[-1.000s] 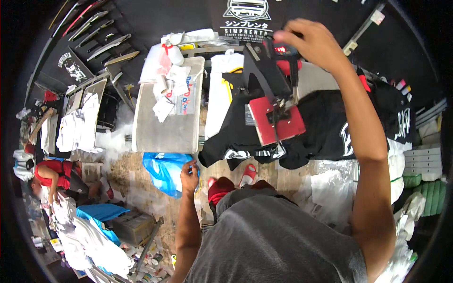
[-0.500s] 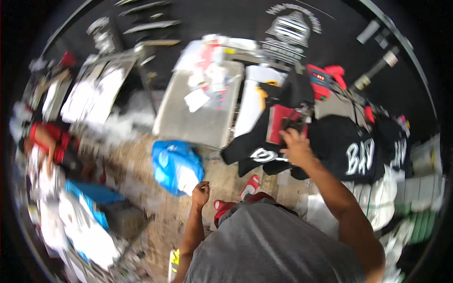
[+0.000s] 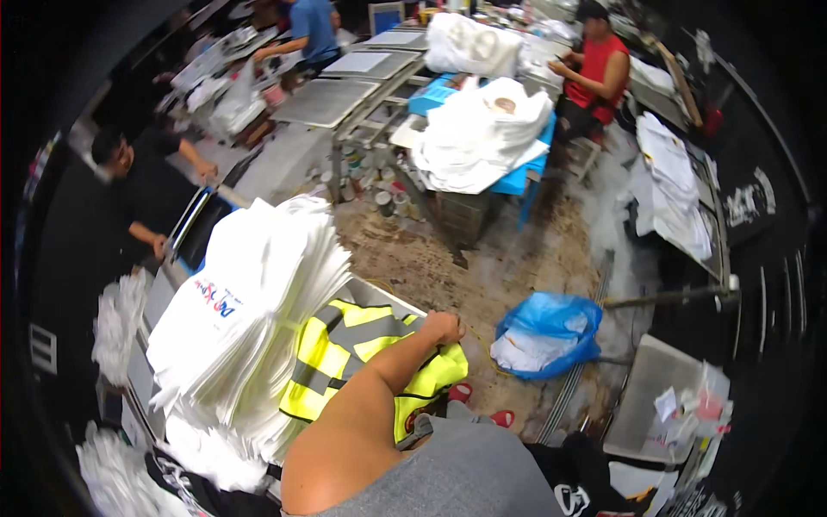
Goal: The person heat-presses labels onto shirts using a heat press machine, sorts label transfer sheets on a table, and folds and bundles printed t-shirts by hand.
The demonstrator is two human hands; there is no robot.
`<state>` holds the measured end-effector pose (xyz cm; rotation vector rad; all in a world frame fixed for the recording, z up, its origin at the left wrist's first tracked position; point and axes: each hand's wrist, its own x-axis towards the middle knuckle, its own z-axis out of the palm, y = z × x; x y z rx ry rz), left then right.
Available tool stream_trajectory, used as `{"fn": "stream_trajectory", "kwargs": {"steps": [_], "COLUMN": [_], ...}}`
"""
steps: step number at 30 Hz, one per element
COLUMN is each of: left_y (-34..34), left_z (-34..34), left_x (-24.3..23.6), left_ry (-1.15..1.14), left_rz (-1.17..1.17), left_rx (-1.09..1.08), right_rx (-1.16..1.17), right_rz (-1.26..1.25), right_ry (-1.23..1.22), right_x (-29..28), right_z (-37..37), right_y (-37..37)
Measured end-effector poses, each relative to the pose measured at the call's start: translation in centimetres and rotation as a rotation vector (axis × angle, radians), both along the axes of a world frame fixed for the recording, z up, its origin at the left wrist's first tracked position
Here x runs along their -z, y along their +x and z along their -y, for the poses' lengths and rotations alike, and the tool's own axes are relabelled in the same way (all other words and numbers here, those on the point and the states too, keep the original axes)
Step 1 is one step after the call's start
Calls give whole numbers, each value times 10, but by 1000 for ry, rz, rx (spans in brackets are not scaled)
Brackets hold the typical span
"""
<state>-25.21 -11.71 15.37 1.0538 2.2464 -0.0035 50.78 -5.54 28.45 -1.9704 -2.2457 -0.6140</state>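
Note:
My left hand (image 3: 444, 327) is closed, its fingers curled; what it holds, if anything, is hidden. It hovers by the far edge of a yellow high-visibility vest (image 3: 345, 340) with grey bands, and my forearm crosses over the vest. I cannot tell whether hand and vest touch. A tall stack of folded white fabric pieces (image 3: 250, 284) stands left of the vest, the front one printed. To the right of the hand, a blue plastic bag (image 3: 560, 323) with white material inside sits on the floor. My right hand is out of view.
A table at the back holds a white fabric pile (image 3: 482, 129) with a tape roll on top. A person in red (image 3: 603, 69) sits beyond it. Someone in black (image 3: 142, 185) works at the left, another in blue (image 3: 310, 30) farther back. A flat platen (image 3: 655, 396) stands at right.
My view has swung far to the left, bringing the white stack and vest into sight. My right hand, earlier at a red press over black shirts, has left the view.

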Motion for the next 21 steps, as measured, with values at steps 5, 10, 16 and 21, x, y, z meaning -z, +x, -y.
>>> {"fn": "stream_trajectory", "kwargs": {"steps": [5, 10, 16, 21], "left_y": [11, 15, 14, 16], "left_z": [12, 4, -4, 1], "left_x": [0, 9, 12, 1], "left_ry": [35, 15, 81, 225], "left_rz": [-102, -117, -33, -139], "left_rx": [83, 181, 53, 7], "right_rx": [-73, -163, -236, -279], "right_rz": [-38, -67, -70, -66], "right_ry": [1, -2, -17, -27], "right_x": [8, 3, 6, 8], "right_z": [-67, -107, -139, -159], "right_y": [-68, -131, -176, -201]}}
